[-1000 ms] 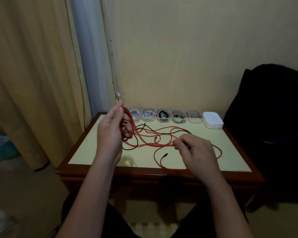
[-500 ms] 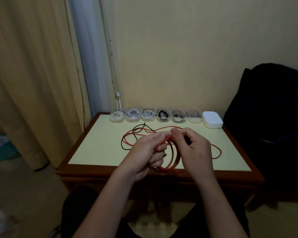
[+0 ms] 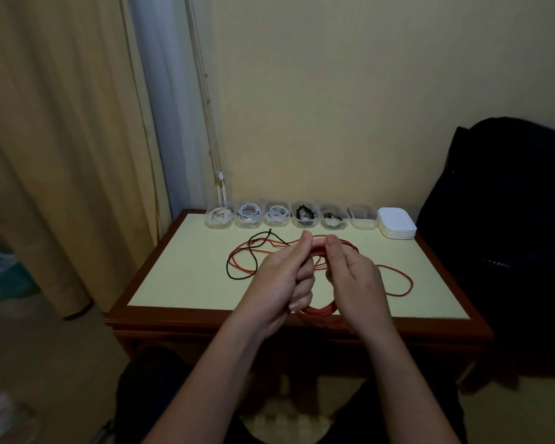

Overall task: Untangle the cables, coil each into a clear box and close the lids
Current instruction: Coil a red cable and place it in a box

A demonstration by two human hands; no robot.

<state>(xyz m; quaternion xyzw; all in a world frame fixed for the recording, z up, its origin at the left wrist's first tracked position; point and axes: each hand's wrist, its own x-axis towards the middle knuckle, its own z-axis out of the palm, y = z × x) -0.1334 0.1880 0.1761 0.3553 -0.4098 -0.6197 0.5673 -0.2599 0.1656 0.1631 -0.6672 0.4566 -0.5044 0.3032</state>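
A red cable coil (image 3: 321,311) is gripped between the left hand (image 3: 279,280) and the right hand (image 3: 356,280), both pinching its top, above the table (image 3: 180,283) near its front edge.

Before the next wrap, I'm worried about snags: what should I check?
1. Grip on red coil: ok; left hand and right hand both hold it.
2. All coiled: not ok; a loose loop lies on the table.
3. Red clear of black cable: cannot tell; they cross at left.
4. Empty box: ok; the rightmost looks empty.
5. Spare lids: ok; stacked beside it.
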